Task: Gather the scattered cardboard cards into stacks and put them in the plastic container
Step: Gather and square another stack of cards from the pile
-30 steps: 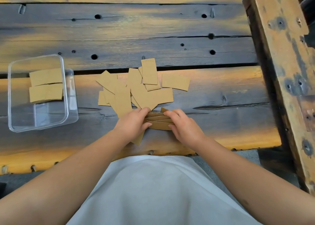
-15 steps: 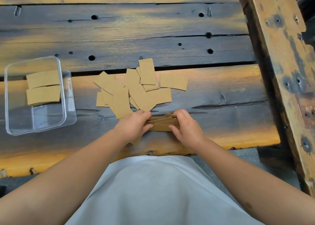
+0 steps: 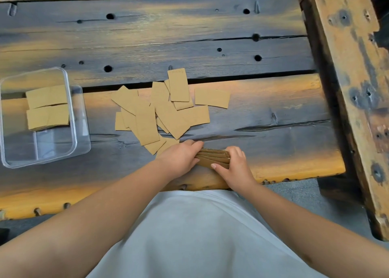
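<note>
Fingers of the left hand (image 3: pixel 179 158) and right hand (image 3: pixel 235 166) curl around a card stack (image 3: pixel 212 157), pinching its ends; scattered cards (image 3: pixel 160 111) lie just beyond, the plastic container (image 3: pixel 71 113) far left.

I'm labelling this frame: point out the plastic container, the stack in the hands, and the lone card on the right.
plastic container (image 3: pixel 72 117): head view, right rim.
stack (image 3: pixel 212 157): head view, exposed card edges.
lone card (image 3: pixel 212 98): head view, centre face.

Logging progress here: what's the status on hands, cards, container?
Both hands, left and right, squeeze a card stack. Loose cards unsorted. Container holds two stacks; path clear.
</note>
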### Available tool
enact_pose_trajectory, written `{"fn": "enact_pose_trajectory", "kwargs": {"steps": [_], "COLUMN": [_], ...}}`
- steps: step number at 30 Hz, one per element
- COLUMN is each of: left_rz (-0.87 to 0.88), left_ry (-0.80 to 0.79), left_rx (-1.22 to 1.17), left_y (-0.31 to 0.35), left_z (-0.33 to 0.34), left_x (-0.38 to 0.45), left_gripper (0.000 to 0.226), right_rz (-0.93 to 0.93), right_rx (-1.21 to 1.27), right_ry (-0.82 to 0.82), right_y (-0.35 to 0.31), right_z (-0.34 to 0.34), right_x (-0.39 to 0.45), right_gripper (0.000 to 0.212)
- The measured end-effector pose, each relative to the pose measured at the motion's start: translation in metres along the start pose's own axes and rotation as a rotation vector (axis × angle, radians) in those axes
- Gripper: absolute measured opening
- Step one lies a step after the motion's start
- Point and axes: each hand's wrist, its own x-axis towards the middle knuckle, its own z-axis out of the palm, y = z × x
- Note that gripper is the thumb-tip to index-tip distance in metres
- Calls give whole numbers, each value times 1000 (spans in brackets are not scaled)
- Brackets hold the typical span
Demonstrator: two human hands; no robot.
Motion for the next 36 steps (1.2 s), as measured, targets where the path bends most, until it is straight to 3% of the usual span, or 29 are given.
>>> {"fn": "enact_pose_trajectory", "kwargs": {"steps": [2, 5, 7, 9, 14, 17, 19, 22, 30, 36], "left_rz": [-13, -35, -50, -53, -79, -80, -68, -51, -63, -89], "left_ry": [-28, -48, -13, 17, 16, 9, -5, -23, -17, 89], "left_rx": [24, 59, 114, 170, 205, 188, 175, 198, 58, -128], "left_y": [1, 2, 2, 2, 1, 1, 1, 2, -2, -7], "left_z": [-3, -7, -10, -11, -8, -9, -10, -10, -8, -1], "left_x": [2, 2, 2, 2, 4, 5, 6, 4, 3, 0], "left_gripper": [18, 21, 19, 18, 17, 16, 14, 11, 17, 34], "right_rz": [-7, -20, -142, -327, -478, -503, -457, -428, -367, -346], "right_rx": [-100, -162, -271, -427, -575, -732, -772, -799, -516, -340], "right_ry": [11, 81, 87, 67, 168, 48, -31, -40, -100, -17], "right_y": [0, -6, -13, -19, -35, -42, -47, -55, -47, -43], "right_z": [0, -8, -15, -22, -35, -37, -37, -35, -45, -44], "right_x": [0, 0, 0, -1, 3, 3, 1, 3, 13, 9], "right_gripper": [47, 68, 76, 73, 67, 60, 45, 20, 25, 21]}}
